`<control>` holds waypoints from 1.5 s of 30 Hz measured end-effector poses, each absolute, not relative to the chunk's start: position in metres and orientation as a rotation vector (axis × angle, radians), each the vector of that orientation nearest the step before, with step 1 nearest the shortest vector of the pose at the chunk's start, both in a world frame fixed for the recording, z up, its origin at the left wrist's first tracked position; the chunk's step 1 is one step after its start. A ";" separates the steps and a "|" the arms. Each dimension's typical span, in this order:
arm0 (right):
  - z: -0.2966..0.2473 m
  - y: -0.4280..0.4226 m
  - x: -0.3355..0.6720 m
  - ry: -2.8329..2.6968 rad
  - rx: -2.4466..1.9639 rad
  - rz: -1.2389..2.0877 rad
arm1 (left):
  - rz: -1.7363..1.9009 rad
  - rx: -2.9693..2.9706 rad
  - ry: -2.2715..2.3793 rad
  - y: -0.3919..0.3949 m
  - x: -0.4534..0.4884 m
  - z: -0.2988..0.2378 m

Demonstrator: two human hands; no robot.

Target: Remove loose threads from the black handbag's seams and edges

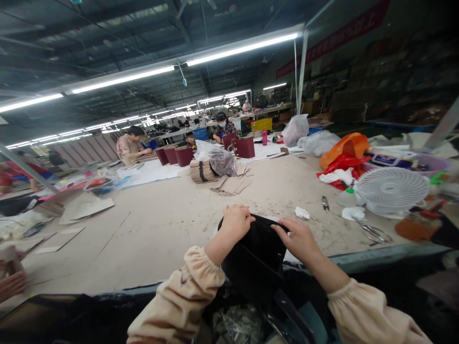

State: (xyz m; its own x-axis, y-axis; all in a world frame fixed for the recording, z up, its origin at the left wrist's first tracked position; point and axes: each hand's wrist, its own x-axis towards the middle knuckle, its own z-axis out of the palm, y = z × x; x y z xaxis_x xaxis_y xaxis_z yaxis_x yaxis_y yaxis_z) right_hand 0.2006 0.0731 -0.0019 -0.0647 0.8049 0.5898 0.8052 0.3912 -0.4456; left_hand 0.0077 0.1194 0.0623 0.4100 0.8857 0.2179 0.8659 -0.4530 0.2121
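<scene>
Black, smooth material spans the space between the two hands: a bag-like piece point(247, 270), its mouth facing up, leans at the near edge of the worktable point(154, 229), with a dark strap point(289, 313) hanging below it on the person's side; the left hand point(234, 223) pinches the upper rim between thumb and curled fingers; the right hand point(298, 237) pinches the same rim farther right, thumb on the near side, so that the edge runs between the two grips; both forearms come out of gathered cream sleeves point(175, 298); just beyond the right hand lie a crumpled white tissue point(301, 213) and small dark snips point(325, 203); farther right are silver scissors point(375, 232), a white round fan point(392, 188) and a red plastic bag point(342, 166) just beside an orange one point(346, 149); ahead, loose brown pieces point(233, 185) lie before a banded brown stack point(201, 172), near a clear plastic bag point(222, 161); beyond stand burgundy box-shaped items point(244, 147), with a masked co-worker point(225, 128) behind them and another person point(129, 147) to the left; at the left edge another person's hand point(12, 285) shows near some flat boards point(59, 240); overhead run bright tube lights point(240, 50).
</scene>
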 end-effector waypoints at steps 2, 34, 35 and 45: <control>-0.002 0.074 0.201 -1.838 -1.381 0.001 | 0.460 2.590 1.622 0.119 0.009 0.063; 0.018 0.091 0.178 -1.918 -1.374 0.084 | 0.417 2.558 1.660 0.117 0.009 0.066; 0.018 0.091 0.176 -1.919 -1.377 0.068 | 0.417 2.564 1.663 0.117 0.009 0.066; 0.012 0.085 0.183 -1.893 -1.353 0.212 | 0.410 2.577 1.680 0.119 0.008 0.064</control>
